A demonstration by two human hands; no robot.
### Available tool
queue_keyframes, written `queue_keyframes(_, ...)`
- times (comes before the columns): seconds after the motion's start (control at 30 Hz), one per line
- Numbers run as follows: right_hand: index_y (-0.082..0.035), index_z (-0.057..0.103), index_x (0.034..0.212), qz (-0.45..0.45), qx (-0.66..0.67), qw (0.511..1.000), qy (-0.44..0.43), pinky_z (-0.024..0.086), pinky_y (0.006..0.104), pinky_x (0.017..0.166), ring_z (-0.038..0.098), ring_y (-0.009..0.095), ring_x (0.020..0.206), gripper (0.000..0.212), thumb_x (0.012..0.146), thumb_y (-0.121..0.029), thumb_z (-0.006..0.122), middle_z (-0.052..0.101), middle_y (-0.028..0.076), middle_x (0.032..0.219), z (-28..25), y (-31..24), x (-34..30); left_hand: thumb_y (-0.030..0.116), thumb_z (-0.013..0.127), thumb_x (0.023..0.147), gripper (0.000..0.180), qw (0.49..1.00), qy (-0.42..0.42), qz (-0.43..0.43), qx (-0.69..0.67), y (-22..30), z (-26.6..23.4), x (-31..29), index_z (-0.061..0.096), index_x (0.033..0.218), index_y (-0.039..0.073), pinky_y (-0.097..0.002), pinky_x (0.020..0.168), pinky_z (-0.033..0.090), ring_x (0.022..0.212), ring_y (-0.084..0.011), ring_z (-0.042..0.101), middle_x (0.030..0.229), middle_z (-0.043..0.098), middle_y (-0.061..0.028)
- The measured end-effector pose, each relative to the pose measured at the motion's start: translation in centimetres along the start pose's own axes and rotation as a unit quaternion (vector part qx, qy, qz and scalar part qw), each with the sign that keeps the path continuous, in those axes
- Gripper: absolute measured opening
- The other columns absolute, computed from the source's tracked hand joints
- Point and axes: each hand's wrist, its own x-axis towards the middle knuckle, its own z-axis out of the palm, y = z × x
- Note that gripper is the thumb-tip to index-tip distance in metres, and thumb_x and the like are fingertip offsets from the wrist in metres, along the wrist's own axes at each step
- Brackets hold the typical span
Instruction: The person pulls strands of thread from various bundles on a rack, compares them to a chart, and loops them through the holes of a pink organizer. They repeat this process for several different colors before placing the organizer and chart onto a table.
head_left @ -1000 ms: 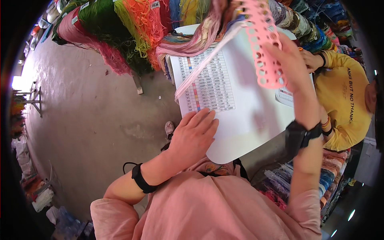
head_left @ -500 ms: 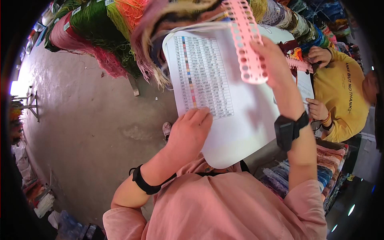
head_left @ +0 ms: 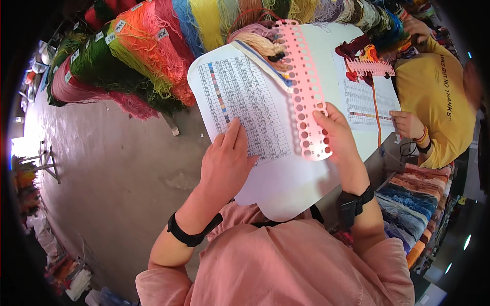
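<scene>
My right hand (head_left: 337, 133) grips the lower right edge of a pink thread holder card (head_left: 305, 97), a long strip with rows of holes. Thread bundles in cream, mauve, black, white and blue (head_left: 270, 48) hang from its upper left side. Left of the card lies a printed paper chart (head_left: 268, 130) with a table and a column of small colour swatches, on a white board (head_left: 278, 201). Index finger stretched out, my left hand (head_left: 224, 160) rests on the chart with a fingertip at the rows below the middle; it holds nothing.
Thick hanks of coloured yarn (head_left: 143, 46) hang along the far side. To the right, a person in a yellow shirt (head_left: 434, 102) has a hand on another chart (head_left: 362, 109), near a second pink thread holder (head_left: 370, 67). Stacked yarn (head_left: 413, 204) lies at lower right.
The pink card has come down nearer to me with my right hand, and its threads now lie across the board. My left hand has moved left and up the chart, index finger extended.
</scene>
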Motion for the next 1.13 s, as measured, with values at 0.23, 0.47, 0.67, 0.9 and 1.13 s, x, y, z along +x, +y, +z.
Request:
queue_keyframes(0.23,-0.002,0.046,0.090,-0.020,-0.023,0.999,0.021,0.044,0.0224,0.050,0.053,0.009,0.057,0.013,0.081,-0.010,0.043,0.055,0.005,0.073,0.9,1.9,-0.4,0.014,0.062,0.065,0.050,0.999,0.001,-0.001,-0.041,-0.7,-0.1,-0.4,0.042,0.106,-0.007,-0.0335,0.079,0.040,0.093,-0.0319,0.046,0.114,0.039,-0.0195)
queue_keyframes(0.47,-0.001,0.047,0.088,-0.090,-0.062,0.992,0.055,0.043,0.0200,0.055,0.050,0.004,0.063,0.010,0.082,-0.009,0.043,0.053,0.000,0.074,2.7,3.0,-0.9,0.006,0.062,0.067,0.040,0.886,0.190,-0.193,-0.376,-5.2,1.3,-1.5,0.040,0.100,-0.004,-0.0300,0.069,0.043,0.082,-0.0221,0.051,0.098,0.048,-0.0149)
queue_keyframes(0.67,-0.010,0.046,0.095,-0.069,-0.073,0.995,0.000,0.045,0.0214,0.047,0.053,0.008,0.061,0.012,0.083,-0.012,0.044,0.055,0.003,0.075,0.8,6.1,-3.5,0.011,0.053,0.077,0.036,0.671,-0.023,-0.270,-0.690,-4.7,1.1,-1.6,0.042,0.106,-0.007,-0.0300,0.072,0.042,0.086,-0.0202,0.051,0.097,0.052,-0.0129)
queue_keyframes(0.9,-0.002,0.043,0.077,-0.291,-0.224,0.925,-0.094,0.032,0.0237,0.047,0.034,0.007,0.053,0.015,0.081,-0.016,0.046,0.042,0.002,0.060,0.8,4.1,-11.4,0.013,0.050,0.080,0.034,0.919,-0.067,-0.215,-0.325,-3.6,-5.2,-8.0,0.047,0.102,-0.012,-0.0299,0.079,0.038,0.088,-0.0203,0.048,0.100,0.052,-0.0167)
queue_keyframes(1.13,-0.002,0.050,0.085,-0.319,-0.088,0.943,0.008,0.035,0.0216,0.056,0.042,0.005,0.066,0.015,0.081,-0.016,0.048,0.050,0.003,0.070,-9.0,2.5,-25.5,0.017,0.056,0.077,0.041,0.914,-0.172,-0.217,-0.298,3.1,-7.6,-11.4,0.045,0.109,-0.007,-0.0325,0.077,0.039,0.088,-0.0188,0.048,0.098,0.054,-0.0143)
